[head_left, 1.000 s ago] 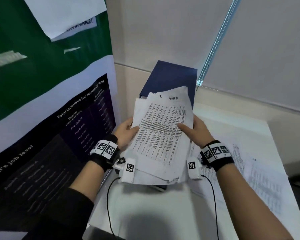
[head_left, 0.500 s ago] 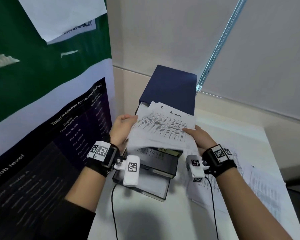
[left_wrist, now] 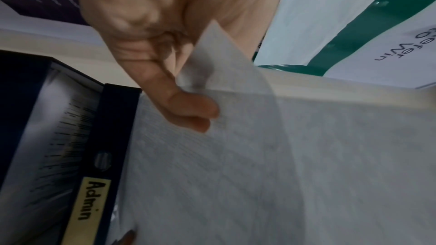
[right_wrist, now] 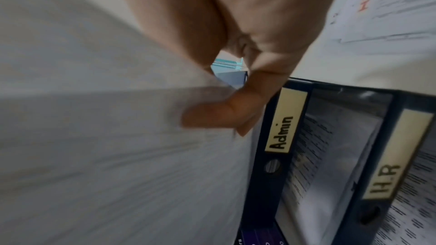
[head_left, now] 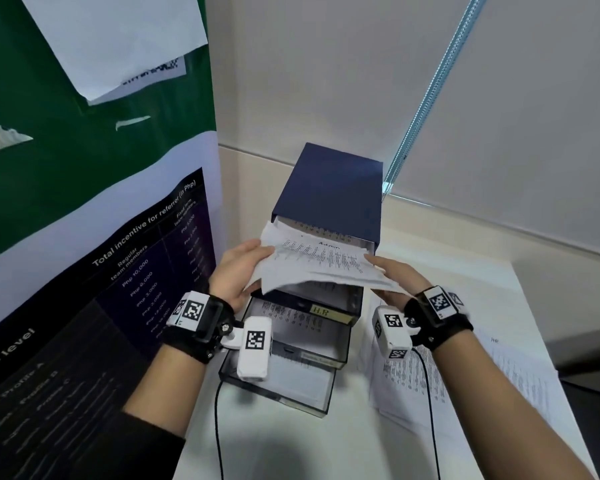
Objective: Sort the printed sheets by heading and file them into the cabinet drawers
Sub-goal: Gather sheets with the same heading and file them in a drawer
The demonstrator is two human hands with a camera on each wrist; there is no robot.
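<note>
The left hand and the right hand hold one stack of sheets between them, each pinching a side edge with the thumb on top and the fingers under. The top sheet carries the heading "Admin". The stack hangs just above the top drawer of the cabinet, and its far edge reaches toward the cabinet mouth. This drawer is pulled out and bears the label "Admin"; some printed paper lies already inside it. Below it the HR drawer stands pulled out further, with printed pages in it, and a third drawer under that one comes out the most. The left wrist camera hangs in front of these lower drawers and hides a part of them. To the right of the cabinet more sheets lie spread on the table. To the left of the cabinet a poster covers the wall. Behind the cabinet hangs a blind with a bead chain
</note>
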